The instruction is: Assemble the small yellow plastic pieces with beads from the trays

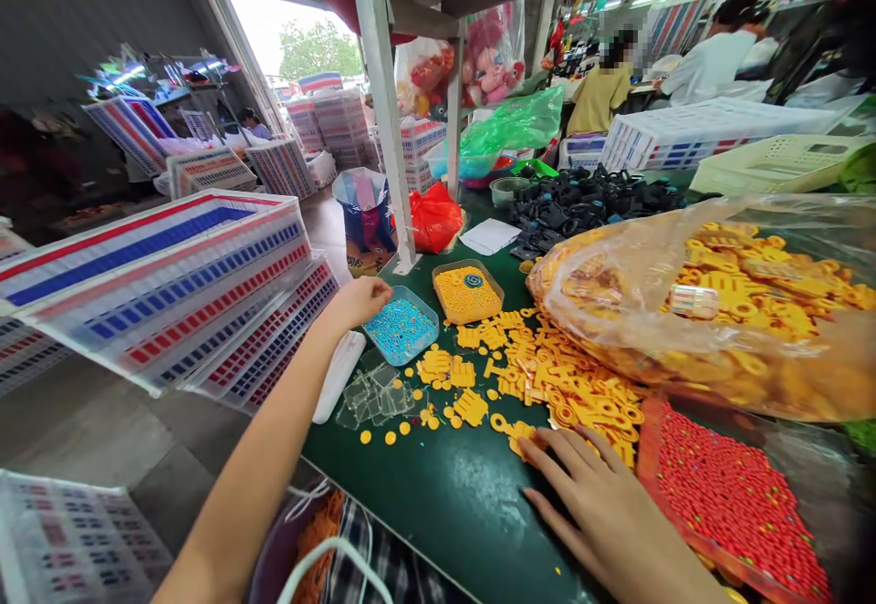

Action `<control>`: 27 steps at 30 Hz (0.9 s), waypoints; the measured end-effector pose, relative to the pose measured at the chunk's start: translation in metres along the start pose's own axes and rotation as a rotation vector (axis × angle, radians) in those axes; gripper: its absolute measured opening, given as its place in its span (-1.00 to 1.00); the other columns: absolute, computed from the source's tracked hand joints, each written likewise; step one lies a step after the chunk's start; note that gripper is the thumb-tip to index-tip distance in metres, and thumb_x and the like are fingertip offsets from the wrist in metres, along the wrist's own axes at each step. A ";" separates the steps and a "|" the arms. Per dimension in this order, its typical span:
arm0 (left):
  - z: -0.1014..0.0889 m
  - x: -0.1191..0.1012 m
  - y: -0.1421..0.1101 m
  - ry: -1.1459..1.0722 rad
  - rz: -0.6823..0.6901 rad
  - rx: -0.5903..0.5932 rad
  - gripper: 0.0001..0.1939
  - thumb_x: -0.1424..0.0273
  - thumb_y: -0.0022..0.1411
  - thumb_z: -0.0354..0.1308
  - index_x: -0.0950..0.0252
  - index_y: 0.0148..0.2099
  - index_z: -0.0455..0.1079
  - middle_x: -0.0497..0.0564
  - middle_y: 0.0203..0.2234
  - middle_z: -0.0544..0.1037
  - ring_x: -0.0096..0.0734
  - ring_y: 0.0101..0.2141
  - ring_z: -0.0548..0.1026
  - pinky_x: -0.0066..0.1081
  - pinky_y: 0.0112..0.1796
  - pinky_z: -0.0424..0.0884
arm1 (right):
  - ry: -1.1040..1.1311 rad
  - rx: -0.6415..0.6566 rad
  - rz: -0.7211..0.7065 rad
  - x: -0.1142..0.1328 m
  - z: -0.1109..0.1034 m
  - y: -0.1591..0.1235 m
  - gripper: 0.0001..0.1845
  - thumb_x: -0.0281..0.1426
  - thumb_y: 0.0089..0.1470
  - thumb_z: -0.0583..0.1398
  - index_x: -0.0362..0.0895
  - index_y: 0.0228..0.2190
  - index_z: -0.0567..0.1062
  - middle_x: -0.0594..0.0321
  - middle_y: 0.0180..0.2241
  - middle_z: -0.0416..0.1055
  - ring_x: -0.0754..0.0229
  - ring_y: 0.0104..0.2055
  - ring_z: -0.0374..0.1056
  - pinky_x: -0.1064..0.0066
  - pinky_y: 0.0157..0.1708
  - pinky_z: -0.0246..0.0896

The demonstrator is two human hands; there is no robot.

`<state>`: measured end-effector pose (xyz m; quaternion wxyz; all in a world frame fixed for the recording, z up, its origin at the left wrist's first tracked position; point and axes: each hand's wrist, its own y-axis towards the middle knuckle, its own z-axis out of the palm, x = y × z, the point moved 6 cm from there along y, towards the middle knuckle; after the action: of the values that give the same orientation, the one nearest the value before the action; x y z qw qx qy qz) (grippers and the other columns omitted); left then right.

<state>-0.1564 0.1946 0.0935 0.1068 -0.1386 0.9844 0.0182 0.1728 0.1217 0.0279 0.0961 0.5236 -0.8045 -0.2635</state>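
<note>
In the head view, the left hand [362, 302] is bunching its fingertips at the rim of the tray of blue beads [402, 328]; whether they're pinching one, I can't tell from here. The right hand [594, 493] is lying loose, fingers spread, its tips seemingly touching a flat yellow piece [518, 434] on the green table [465, 504], beside the heap of yellow pieces [547, 362]. That piece is looking like light, stiff plastic, perhaps slick, hardly fragile; its edges are probably offering the surest pinch.
</note>
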 end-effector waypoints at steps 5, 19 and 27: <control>0.031 0.011 0.012 0.096 0.074 0.182 -0.73 0.53 0.06 0.08 0.32 -0.20 0.53 0.12 -0.28 0.64 -0.21 -0.21 0.57 -0.41 -0.16 0.41 | -0.002 -0.022 -0.018 -0.002 -0.002 0.002 -0.56 -0.30 0.33 -0.13 -0.11 -0.15 0.52 0.15 -0.21 0.53 0.10 -0.16 0.42 0.18 -0.07 0.20; 0.064 -0.019 0.001 -0.246 0.189 0.747 -0.68 0.45 0.10 0.01 0.32 -0.13 0.49 -0.01 -0.34 0.62 -0.41 -0.33 0.55 -0.50 -0.31 0.47 | -0.001 -0.031 -0.052 -0.004 0.003 -0.001 -0.55 -0.38 0.31 -0.12 -0.05 -0.22 0.56 0.20 -0.21 0.56 0.11 -0.16 0.42 0.18 -0.09 0.19; 0.048 -0.013 0.005 -0.343 0.144 0.778 -0.76 0.38 0.01 0.23 0.30 -0.21 0.53 -0.01 -0.32 0.65 -0.38 -0.31 0.57 -0.47 -0.26 0.46 | -0.008 0.036 -0.022 -0.004 0.008 -0.004 -0.53 -0.39 0.30 -0.14 -0.06 -0.21 0.56 0.17 -0.22 0.56 0.08 -0.16 0.42 0.13 -0.07 0.19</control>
<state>-0.1360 0.2056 0.0497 0.3118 -0.0137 0.8931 -0.3240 0.1739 0.1273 0.0195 0.0807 0.5330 -0.8037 -0.2521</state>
